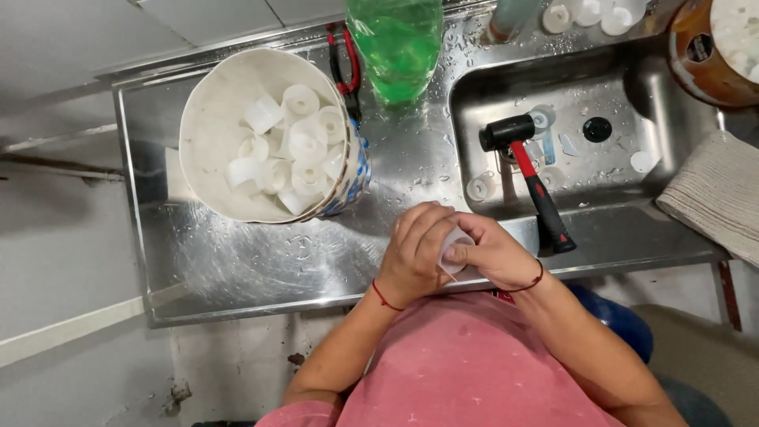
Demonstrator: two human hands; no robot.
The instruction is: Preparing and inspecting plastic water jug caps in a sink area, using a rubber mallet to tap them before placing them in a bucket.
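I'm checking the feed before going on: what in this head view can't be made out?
- White plastic piece: mostly covered by the left hand and right hand; its shape is unclear.
- Green bottle: top cut off by the upper edge.
- Brown container: cut off at the right corner.
- Pliers: jaws hidden behind the white bucket.

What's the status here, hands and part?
Left hand and right hand both closed on one white spool. Bucket of spools at left, mallet leaning in sink. Nothing obstructing.
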